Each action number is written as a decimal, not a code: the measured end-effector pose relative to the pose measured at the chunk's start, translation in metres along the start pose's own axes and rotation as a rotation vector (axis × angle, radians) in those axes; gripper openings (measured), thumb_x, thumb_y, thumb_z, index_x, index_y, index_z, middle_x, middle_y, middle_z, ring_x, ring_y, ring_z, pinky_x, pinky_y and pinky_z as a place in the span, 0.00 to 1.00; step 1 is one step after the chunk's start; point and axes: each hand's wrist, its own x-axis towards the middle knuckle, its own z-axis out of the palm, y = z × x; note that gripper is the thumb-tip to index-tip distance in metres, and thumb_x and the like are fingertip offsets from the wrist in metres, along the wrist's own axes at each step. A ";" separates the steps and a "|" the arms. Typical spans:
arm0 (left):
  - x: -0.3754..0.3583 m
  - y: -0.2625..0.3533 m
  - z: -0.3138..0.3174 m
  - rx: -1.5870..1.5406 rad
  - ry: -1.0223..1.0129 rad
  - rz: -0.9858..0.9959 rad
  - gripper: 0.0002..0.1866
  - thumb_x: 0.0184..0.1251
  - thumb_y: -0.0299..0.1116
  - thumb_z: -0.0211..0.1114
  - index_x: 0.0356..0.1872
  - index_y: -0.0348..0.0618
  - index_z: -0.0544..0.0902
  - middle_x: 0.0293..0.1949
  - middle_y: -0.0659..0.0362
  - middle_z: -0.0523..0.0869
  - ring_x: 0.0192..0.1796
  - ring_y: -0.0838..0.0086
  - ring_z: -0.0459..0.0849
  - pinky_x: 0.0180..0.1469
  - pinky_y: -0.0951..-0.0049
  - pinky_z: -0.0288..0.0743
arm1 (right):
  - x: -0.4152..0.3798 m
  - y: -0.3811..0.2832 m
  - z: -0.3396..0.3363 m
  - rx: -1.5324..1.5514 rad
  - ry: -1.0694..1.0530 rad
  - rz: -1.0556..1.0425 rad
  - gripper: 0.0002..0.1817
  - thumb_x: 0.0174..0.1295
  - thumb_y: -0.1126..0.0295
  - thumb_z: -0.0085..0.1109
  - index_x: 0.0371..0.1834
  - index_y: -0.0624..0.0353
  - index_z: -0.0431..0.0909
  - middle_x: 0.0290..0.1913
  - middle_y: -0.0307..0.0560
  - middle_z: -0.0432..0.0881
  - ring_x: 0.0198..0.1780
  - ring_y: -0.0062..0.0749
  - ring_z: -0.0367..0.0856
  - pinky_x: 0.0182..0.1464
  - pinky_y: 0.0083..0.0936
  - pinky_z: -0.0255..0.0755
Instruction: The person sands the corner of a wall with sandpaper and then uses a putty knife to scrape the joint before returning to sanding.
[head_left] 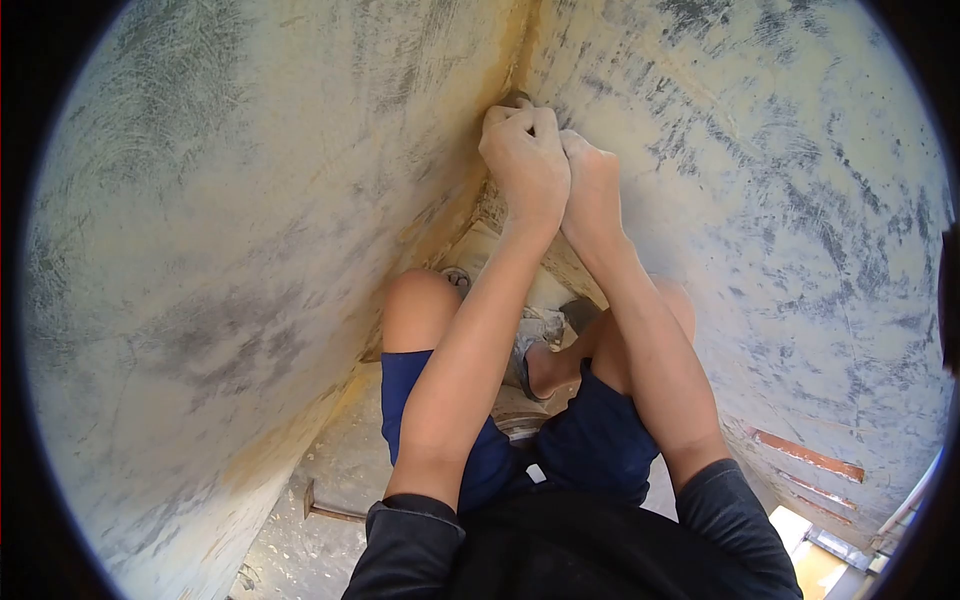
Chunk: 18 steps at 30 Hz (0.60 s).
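Observation:
My left hand (524,160) is closed, knuckles up, against the inner corner where two walls meet. A small dark, rounded piece (516,98) shows just beyond its fingers; its kind is not clear and most of it is hidden. Pressed beside it on the right, my right hand (592,178) is also closed, its fingers curled out of sight. What it grips, if anything, cannot be seen. Yellow-brown filler-like material (524,45) runs along the corner above the hands. Both hands look dusty.
A scuffed, whitish left wall (230,260) and a dark-streaked right wall (790,220) close in on both sides. My bent knees and a foot (548,368) occupy the narrow floor. A metal bracket (332,512) lies at lower left; reddish slots (810,455) mark the right wall.

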 end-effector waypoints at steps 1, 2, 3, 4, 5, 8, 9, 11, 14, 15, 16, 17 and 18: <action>-0.004 0.002 -0.001 0.001 0.003 0.001 0.11 0.66 0.27 0.64 0.29 0.26 0.83 0.33 0.40 0.85 0.37 0.53 0.84 0.49 0.56 0.78 | -0.006 -0.002 -0.003 0.004 0.001 0.035 0.08 0.62 0.74 0.64 0.33 0.69 0.79 0.31 0.70 0.84 0.37 0.66 0.87 0.38 0.46 0.78; -0.009 0.005 -0.002 -0.046 -0.036 0.008 0.11 0.66 0.28 0.64 0.29 0.26 0.83 0.33 0.40 0.85 0.37 0.53 0.84 0.49 0.56 0.78 | -0.008 -0.004 -0.005 0.011 0.006 0.065 0.08 0.62 0.74 0.64 0.33 0.69 0.79 0.31 0.70 0.84 0.38 0.66 0.87 0.38 0.46 0.77; -0.011 0.006 -0.004 -0.089 -0.074 0.015 0.12 0.66 0.28 0.64 0.29 0.26 0.83 0.33 0.40 0.85 0.37 0.52 0.84 0.49 0.57 0.78 | -0.007 -0.005 -0.003 0.015 0.009 0.057 0.08 0.62 0.74 0.64 0.33 0.69 0.79 0.31 0.70 0.84 0.38 0.66 0.87 0.38 0.46 0.77; -0.006 0.005 -0.004 -0.089 -0.067 0.021 0.12 0.66 0.28 0.64 0.29 0.26 0.83 0.33 0.40 0.85 0.37 0.52 0.84 0.49 0.57 0.78 | -0.006 -0.006 -0.001 -0.002 0.022 0.034 0.07 0.62 0.74 0.63 0.34 0.70 0.78 0.31 0.70 0.84 0.38 0.66 0.87 0.38 0.46 0.77; -0.004 0.003 -0.003 -0.089 -0.024 0.043 0.12 0.66 0.28 0.64 0.28 0.26 0.83 0.32 0.40 0.84 0.37 0.52 0.83 0.50 0.57 0.78 | -0.007 -0.006 -0.001 -0.022 0.032 0.017 0.07 0.62 0.75 0.63 0.34 0.70 0.78 0.31 0.70 0.84 0.38 0.66 0.87 0.38 0.45 0.77; 0.003 0.002 -0.004 -0.021 -0.039 0.004 0.12 0.66 0.28 0.65 0.27 0.27 0.82 0.32 0.41 0.84 0.37 0.52 0.83 0.50 0.58 0.78 | 0.006 0.001 0.003 -0.017 -0.013 0.049 0.07 0.62 0.75 0.63 0.35 0.70 0.79 0.32 0.69 0.84 0.37 0.63 0.88 0.38 0.44 0.77; 0.006 0.003 -0.005 0.052 -0.081 -0.035 0.12 0.66 0.27 0.66 0.27 0.27 0.82 0.32 0.41 0.84 0.37 0.51 0.84 0.51 0.58 0.78 | 0.004 0.001 0.002 -0.018 -0.013 0.049 0.07 0.62 0.75 0.63 0.35 0.70 0.79 0.32 0.69 0.84 0.37 0.63 0.88 0.38 0.44 0.77; -0.006 0.000 -0.004 0.005 -0.064 -0.007 0.12 0.66 0.28 0.65 0.26 0.27 0.82 0.33 0.40 0.84 0.38 0.51 0.84 0.50 0.57 0.78 | -0.006 -0.005 -0.003 -0.027 0.017 0.019 0.06 0.63 0.76 0.62 0.35 0.70 0.79 0.32 0.70 0.84 0.37 0.63 0.87 0.38 0.44 0.77; -0.009 0.003 -0.004 -0.017 -0.084 0.006 0.13 0.66 0.29 0.64 0.26 0.27 0.82 0.33 0.40 0.85 0.40 0.50 0.86 0.48 0.57 0.77 | -0.016 -0.005 -0.007 0.002 -0.007 0.088 0.04 0.62 0.78 0.60 0.34 0.69 0.79 0.33 0.71 0.84 0.38 0.65 0.86 0.39 0.44 0.76; -0.011 0.004 -0.005 0.013 -0.130 -0.031 0.13 0.66 0.30 0.64 0.26 0.27 0.82 0.34 0.40 0.86 0.40 0.50 0.86 0.48 0.57 0.77 | -0.013 -0.006 -0.006 0.002 -0.011 0.088 0.04 0.62 0.78 0.60 0.34 0.69 0.79 0.33 0.71 0.84 0.38 0.65 0.86 0.39 0.44 0.76; -0.009 0.002 -0.005 0.012 -0.133 -0.036 0.13 0.66 0.30 0.64 0.26 0.27 0.82 0.34 0.40 0.86 0.40 0.50 0.86 0.48 0.57 0.77 | -0.007 -0.004 -0.004 -0.006 -0.002 0.071 0.04 0.63 0.77 0.61 0.34 0.69 0.79 0.32 0.70 0.84 0.38 0.65 0.86 0.39 0.44 0.77; -0.002 -0.001 -0.003 0.038 -0.091 -0.022 0.13 0.66 0.30 0.64 0.27 0.27 0.83 0.34 0.41 0.86 0.40 0.50 0.86 0.48 0.57 0.77 | -0.004 -0.002 -0.002 -0.014 0.008 0.056 0.05 0.63 0.77 0.61 0.34 0.70 0.78 0.32 0.70 0.84 0.38 0.65 0.87 0.38 0.44 0.77; 0.000 -0.003 -0.003 0.065 -0.048 -0.008 0.12 0.66 0.30 0.64 0.28 0.27 0.84 0.34 0.41 0.86 0.40 0.51 0.86 0.48 0.57 0.77 | -0.003 0.001 0.000 -0.017 0.006 0.063 0.05 0.63 0.77 0.61 0.34 0.70 0.78 0.32 0.70 0.84 0.38 0.65 0.87 0.38 0.44 0.77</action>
